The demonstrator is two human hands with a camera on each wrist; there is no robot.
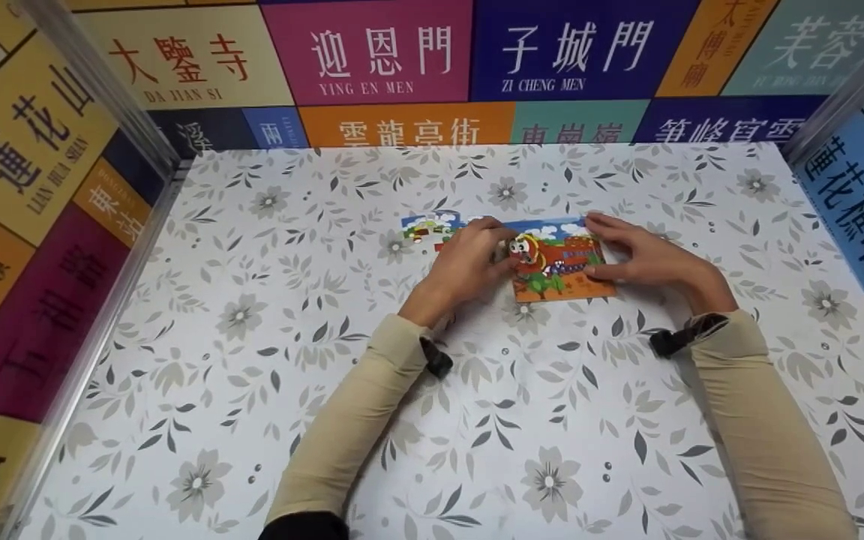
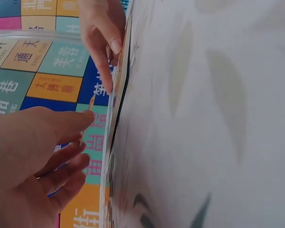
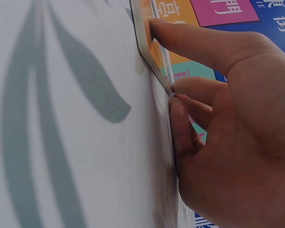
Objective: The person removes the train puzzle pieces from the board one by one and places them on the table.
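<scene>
A jigsaw picture board point(image 1: 559, 262) lies on the patterned tabletop, showing a red cartoon figure with big eyes, blue sky and orange ground. My left hand point(image 1: 469, 259) is at its left edge. In the left wrist view, the thumb and fingers pinch a thin puzzle piece point(image 2: 87, 123), seen edge-on. My right hand point(image 1: 649, 259) rests at the board's right side. In the right wrist view, its thumb touches the board's face point(image 3: 147, 26) and its fingertips lie along the edge near a corner.
Loose puzzle pieces point(image 1: 432, 225) lie left of the board, partly covered by my left hand. The white floral tabletop point(image 1: 312, 420) extends toward me. Upright panels point(image 1: 379, 52) with coloured lettered blocks border it at the back and both sides.
</scene>
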